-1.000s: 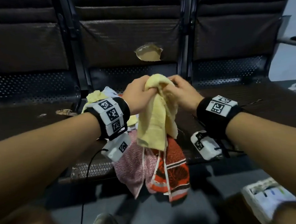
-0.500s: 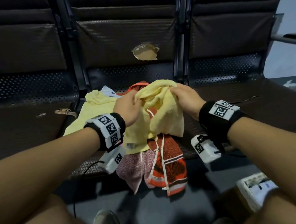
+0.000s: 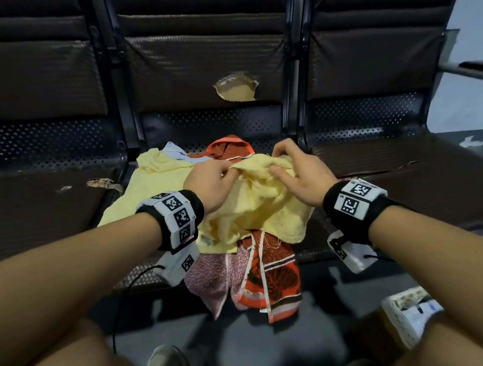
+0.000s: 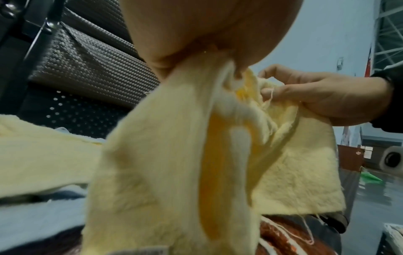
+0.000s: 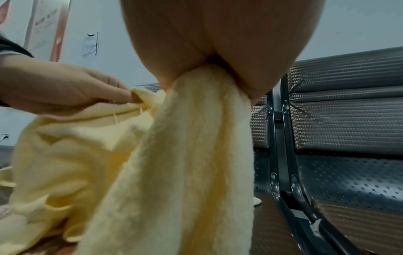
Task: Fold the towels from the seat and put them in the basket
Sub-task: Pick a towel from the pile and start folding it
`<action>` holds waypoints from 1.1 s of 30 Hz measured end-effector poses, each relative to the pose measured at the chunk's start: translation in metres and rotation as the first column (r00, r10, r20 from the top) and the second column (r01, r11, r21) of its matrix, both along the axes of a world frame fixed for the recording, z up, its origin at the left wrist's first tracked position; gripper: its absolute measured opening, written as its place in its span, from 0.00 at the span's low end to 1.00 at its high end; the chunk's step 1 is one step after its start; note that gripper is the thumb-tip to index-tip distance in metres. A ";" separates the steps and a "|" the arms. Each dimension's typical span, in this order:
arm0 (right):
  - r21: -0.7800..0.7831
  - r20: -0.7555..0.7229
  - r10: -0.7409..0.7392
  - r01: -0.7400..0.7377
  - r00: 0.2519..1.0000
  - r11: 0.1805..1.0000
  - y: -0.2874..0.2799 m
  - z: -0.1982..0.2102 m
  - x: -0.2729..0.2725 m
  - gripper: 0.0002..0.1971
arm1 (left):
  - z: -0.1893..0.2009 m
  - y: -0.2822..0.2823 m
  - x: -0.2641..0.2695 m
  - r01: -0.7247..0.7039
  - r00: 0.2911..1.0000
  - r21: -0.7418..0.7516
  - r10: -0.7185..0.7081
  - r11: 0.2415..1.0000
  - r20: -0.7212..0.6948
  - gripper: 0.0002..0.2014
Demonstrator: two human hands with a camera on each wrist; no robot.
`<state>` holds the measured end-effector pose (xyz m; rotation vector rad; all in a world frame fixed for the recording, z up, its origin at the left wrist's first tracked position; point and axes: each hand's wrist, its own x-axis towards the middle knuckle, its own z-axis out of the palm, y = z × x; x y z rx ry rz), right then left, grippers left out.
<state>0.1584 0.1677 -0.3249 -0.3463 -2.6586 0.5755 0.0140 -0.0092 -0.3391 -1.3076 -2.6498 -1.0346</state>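
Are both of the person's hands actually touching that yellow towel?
Touching. In the head view the left hand and right hand each pinch the top edge of the yellow towel; both wrist views show the cloth bunched inside the fingers.

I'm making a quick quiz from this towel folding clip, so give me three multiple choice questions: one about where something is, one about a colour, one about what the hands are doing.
1. Where does the orange patterned towel hang?
A. over the seat's front edge
B. on the backrest
C. in a basket

2. What colour is the towel being held?
A. blue
B. pale yellow
C. green

3. How do the hands hold it?
A. both pinch its top edge
B. only the left grips it
C. neither touches it

Answers: 1 A, it droops off the seat toward the floor. 2 B, yellow in all views. 3 A, the left hand and right hand each grip the edge.
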 end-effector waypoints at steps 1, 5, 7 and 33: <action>0.034 0.022 0.015 -0.016 1.000 0.999 0.001 -0.002 0.001 0.11 | 0.000 0.000 0.001 -0.018 0.999 -0.004 0.018 1.000 -0.030 0.17; 0.125 0.182 -0.035 0.012 0.983 0.992 0.000 -0.006 0.001 0.29 | 0.008 0.006 0.005 -0.032 0.990 0.137 0.050 0.990 -0.134 0.16; 0.181 0.237 -0.081 0.038 0.968 0.983 -0.002 -0.007 0.000 0.28 | 0.014 0.011 0.009 0.013 0.995 0.268 0.014 0.963 -0.100 0.15; 0.027 -0.196 -0.107 0.115 0.975 0.993 -0.005 0.012 0.009 0.07 | 0.022 0.021 0.007 -0.210 0.930 0.113 0.163 0.971 0.328 0.11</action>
